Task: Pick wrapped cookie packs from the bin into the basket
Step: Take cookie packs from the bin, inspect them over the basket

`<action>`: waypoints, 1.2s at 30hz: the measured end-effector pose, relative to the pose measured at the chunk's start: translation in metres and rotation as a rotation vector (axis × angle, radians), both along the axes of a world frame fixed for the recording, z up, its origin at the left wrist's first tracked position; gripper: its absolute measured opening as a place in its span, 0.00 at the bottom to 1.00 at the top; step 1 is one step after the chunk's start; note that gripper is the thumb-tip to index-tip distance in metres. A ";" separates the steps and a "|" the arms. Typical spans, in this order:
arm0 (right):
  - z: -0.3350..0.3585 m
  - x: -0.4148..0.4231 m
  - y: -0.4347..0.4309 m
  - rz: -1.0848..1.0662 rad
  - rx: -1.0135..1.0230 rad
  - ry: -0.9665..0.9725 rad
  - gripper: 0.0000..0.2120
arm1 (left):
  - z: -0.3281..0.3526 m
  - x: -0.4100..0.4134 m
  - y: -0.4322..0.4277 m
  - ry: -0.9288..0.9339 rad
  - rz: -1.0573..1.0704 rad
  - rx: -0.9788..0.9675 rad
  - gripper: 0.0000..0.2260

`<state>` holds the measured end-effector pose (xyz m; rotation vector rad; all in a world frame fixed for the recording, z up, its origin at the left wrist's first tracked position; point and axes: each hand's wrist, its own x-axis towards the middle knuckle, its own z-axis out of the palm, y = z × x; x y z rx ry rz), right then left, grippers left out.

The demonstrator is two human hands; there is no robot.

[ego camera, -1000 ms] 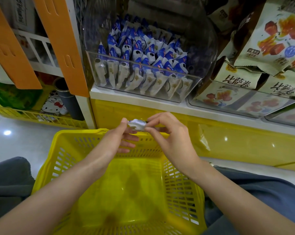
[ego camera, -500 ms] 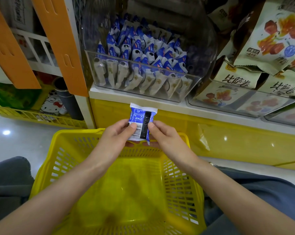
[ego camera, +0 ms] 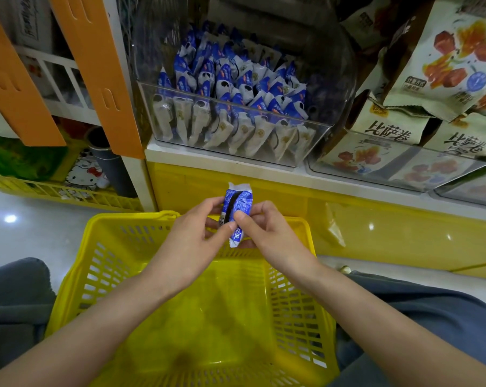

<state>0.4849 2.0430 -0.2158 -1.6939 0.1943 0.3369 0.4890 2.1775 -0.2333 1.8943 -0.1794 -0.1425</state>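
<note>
Two hands' fingers [ego camera: 227, 228] pinching cookie pack [ego camera: 237, 208], above basket [ego camera: 119, 248]

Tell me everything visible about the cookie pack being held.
The cookie pack is a small blue and white wrapper, glossy like plastic film, with crimped white ends and a dark band down its length. It stands nearly upright above the far rim of the yellow basket. The left hand and right hand pinch its lower half from either side, thumbs in front.

Print on cookie pack [ego camera: 240, 201] too small to read; its middle hidden under thumbs of left hand [ego camera: 191, 247] and right hand [ego camera: 272, 238]. Basket [ego camera: 124, 216] near rim cut off at frame bottom.
</note>
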 end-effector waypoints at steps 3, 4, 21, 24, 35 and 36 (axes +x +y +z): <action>-0.002 -0.001 0.000 0.008 -0.051 -0.040 0.07 | 0.000 0.000 0.000 0.035 0.014 -0.034 0.15; -0.003 -0.002 0.000 0.018 -0.059 -0.054 0.08 | -0.001 0.001 0.001 0.026 0.029 -0.015 0.15; -0.009 -0.009 0.002 0.243 -0.241 -0.146 0.16 | -0.004 0.002 0.013 -0.232 0.005 0.381 0.09; -0.011 -0.010 0.000 0.262 -0.263 -0.175 0.17 | -0.003 0.002 0.014 -0.260 0.004 0.383 0.10; -0.018 -0.003 -0.004 0.030 -0.302 -0.239 0.27 | 0.009 -0.003 -0.003 0.135 -0.097 -0.098 0.14; -0.018 -0.002 -0.004 0.028 -0.333 -0.264 0.26 | 0.009 -0.005 -0.004 0.185 -0.118 -0.157 0.17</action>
